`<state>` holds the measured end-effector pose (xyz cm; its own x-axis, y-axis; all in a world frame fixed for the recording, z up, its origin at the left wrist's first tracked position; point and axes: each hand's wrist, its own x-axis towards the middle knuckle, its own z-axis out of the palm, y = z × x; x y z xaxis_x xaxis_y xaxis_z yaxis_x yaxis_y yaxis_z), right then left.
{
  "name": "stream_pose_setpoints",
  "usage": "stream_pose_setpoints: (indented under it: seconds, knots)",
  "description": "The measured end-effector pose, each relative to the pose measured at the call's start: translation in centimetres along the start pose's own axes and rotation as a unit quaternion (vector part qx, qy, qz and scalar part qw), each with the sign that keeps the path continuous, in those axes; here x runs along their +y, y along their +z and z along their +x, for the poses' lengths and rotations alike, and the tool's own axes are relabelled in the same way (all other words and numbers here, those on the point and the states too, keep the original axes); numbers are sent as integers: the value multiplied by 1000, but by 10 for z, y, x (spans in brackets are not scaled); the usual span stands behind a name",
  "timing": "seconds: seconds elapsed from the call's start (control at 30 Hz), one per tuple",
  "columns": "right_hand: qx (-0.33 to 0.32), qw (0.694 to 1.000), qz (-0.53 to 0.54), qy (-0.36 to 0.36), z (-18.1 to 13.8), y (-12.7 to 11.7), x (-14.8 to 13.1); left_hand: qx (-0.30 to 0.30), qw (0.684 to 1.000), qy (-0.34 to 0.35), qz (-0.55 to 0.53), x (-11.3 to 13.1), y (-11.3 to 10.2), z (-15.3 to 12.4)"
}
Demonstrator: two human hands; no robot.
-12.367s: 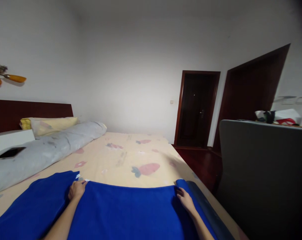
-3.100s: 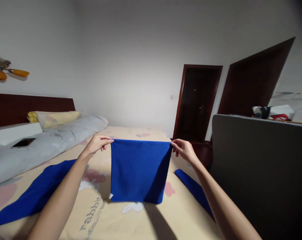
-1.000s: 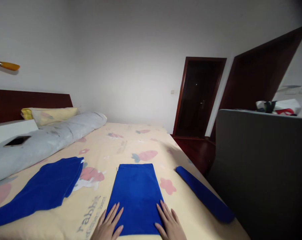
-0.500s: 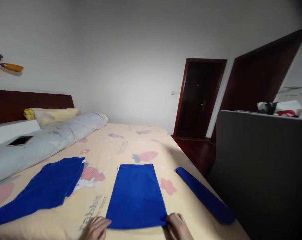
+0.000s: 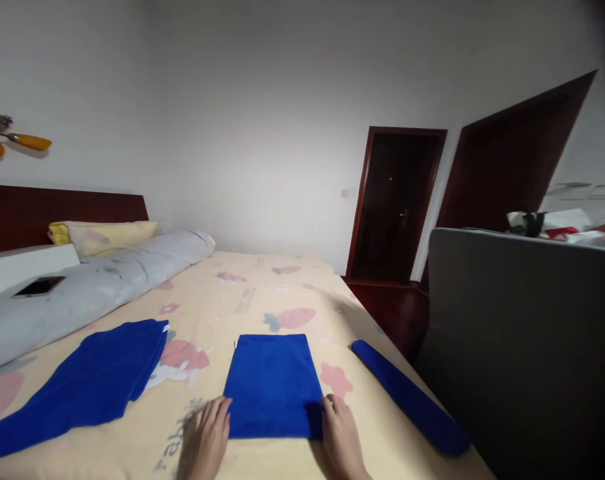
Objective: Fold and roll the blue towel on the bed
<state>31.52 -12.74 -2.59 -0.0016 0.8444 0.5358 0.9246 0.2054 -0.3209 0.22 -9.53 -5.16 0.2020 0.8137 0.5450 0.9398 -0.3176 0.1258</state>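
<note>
A folded blue towel (image 5: 271, 383) lies flat on the cream printed bedsheet (image 5: 262, 293) in front of me. My left hand (image 5: 207, 437) is at its near left corner and my right hand (image 5: 338, 437) at its near right corner. The fingers of both hands pinch the towel's near edge, which looks thickened and turned up by the right hand. A larger, loosely folded blue cloth (image 5: 89, 380) lies to the left. A rolled blue towel (image 5: 407, 397) lies to the right along the bed's edge.
A long grey bolster (image 5: 87, 290) with a phone (image 5: 38, 286) on it and a yellow pillow (image 5: 107, 235) lie by the dark headboard. A grey upholstered panel (image 5: 522, 333) stands close on the right. Dark wooden doors (image 5: 397, 203) are behind it.
The towel went from spread wide, to held up hanging, to lying flat. My hands slid from its top to its near corners, and its near edge now sits farther from me.
</note>
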Motion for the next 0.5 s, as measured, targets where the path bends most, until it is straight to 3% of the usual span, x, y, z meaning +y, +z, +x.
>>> stream_pose_setpoints:
  seconds: [0.07, 0.13, 0.2, 0.3, 0.4, 0.5]
  knots:
    - [-22, 996, 25, -85, -4, 8, -25, -34, 995, 84, -28, 27, 1, 0]
    - [-119, 977, 58, -164, -6, 12, -44, -99, 978, 172, -60, 47, 3, 0]
    - [-218, 956, 73, -180, -7, 9, -47, -166, 963, 196, -77, 49, 3, -1]
    - [-277, 950, 68, -125, -9, -4, -23, -222, 958, 159, -84, 21, -6, -4]
    - [-273, 958, 55, -74, -12, -18, 11, -234, 958, 135, -99, -16, -19, -6]
    - [-246, 966, 46, -56, -15, -22, 29, -227, 960, 129, -103, -38, -27, -4]
